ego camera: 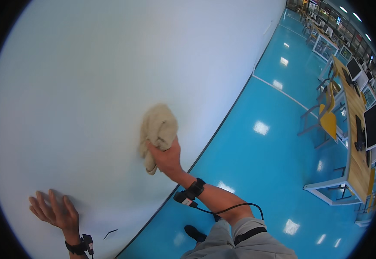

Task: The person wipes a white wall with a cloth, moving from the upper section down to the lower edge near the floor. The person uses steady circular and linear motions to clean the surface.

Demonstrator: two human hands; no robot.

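My right hand [169,158] grips a bunched beige cloth [159,124], which lies against the white wall [87,106]. Its fingers are largely hidden behind the folds. At the lower left, my left hand [56,210] is at the wall with the fingers spread and nothing in it. Whether its whole palm touches the surface I cannot tell. Each wrist wears a black strap with a small device, and a black cable [239,204] runs from the right one along the forearm.
A thin bent dark mark [110,233] shows on the wall near my left hand. Glossy blue floor [226,155] meets the wall along a dark baseboard. Wooden-topped desks [353,106] with monitors [372,126] and keyboards stand at the right, beside yellow chairs [328,121].
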